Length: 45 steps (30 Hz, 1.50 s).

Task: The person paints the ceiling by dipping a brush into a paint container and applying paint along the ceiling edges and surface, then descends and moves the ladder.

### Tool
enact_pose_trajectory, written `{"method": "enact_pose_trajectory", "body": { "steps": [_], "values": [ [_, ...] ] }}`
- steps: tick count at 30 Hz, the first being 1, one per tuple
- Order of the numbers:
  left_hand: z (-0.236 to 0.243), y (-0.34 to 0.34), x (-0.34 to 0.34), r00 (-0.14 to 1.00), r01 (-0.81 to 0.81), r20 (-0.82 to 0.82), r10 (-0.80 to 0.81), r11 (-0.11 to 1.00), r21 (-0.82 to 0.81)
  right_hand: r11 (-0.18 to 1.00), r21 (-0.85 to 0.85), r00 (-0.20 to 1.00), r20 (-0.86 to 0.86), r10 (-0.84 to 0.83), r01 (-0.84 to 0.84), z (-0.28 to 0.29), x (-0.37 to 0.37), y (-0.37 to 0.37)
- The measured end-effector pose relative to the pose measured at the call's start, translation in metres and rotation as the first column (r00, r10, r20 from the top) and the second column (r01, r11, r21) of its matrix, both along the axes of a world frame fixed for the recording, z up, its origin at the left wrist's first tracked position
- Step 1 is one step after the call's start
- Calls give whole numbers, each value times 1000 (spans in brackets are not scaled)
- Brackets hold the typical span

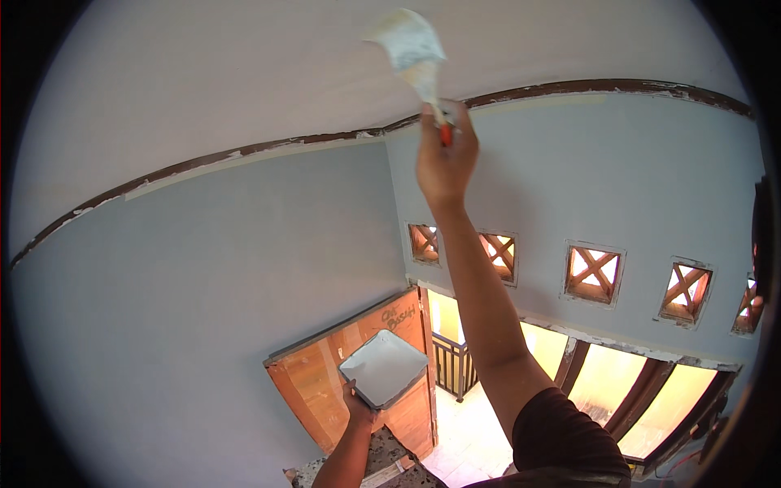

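Note:
Raised high against the pale ceiling (244, 73) is a wide paintbrush (409, 45), its bristles coated in whitish paint and slightly blurred. My right hand (447, 167) is closed around its handle, whose red end shows between the fingers. Whether the bristles press on the ceiling, I cannot tell. Lower down, my left hand (358, 407) grips the near left edge of a rectangular paint tray (400, 395) and holds it up roughly level. The tray's inside looks white; how much paint lies in it is unclear.
Dark, paint-spattered trim (268, 148) runs where the ceiling meets the blue-grey walls (244, 268). Below stands an open wooden door (309, 390), with a dark railing (452, 366) beyond. Small crossed vents (593, 273) line the right wall above tall windows (598, 382).

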<state>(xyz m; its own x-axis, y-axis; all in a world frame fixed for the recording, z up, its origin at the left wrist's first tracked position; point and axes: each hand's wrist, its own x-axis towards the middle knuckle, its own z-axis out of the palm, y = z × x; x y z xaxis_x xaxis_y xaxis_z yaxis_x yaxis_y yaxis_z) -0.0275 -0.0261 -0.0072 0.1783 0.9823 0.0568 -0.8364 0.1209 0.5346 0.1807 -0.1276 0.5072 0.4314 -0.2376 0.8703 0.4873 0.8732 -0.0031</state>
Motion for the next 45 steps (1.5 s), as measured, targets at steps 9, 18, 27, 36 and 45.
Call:
{"method": "enact_pose_trajectory", "body": {
  "steps": [9,18,27,36,45],
  "values": [
    [6,-4,6,1000,-16,-11,16,999,-44,993,116,996,91,7,-17,-17,-21,-62],
    [1,-1,6,998,-20,63,15,998,68,997,-81,984,-174,-31,17,-22,40,-73],
    [18,-18,11,995,-52,93,39,987,151,1000,21,998,59,16,-17,9,38,-112],
    [-13,12,12,997,60,34,-67,982,181,903,-247,897,-365,249,-351,-149,163,-80],
    [-44,34,-11,999,-22,41,19,997,72,484,-545,633,-773,26,-685,-494,176,-200]
  ]
}}
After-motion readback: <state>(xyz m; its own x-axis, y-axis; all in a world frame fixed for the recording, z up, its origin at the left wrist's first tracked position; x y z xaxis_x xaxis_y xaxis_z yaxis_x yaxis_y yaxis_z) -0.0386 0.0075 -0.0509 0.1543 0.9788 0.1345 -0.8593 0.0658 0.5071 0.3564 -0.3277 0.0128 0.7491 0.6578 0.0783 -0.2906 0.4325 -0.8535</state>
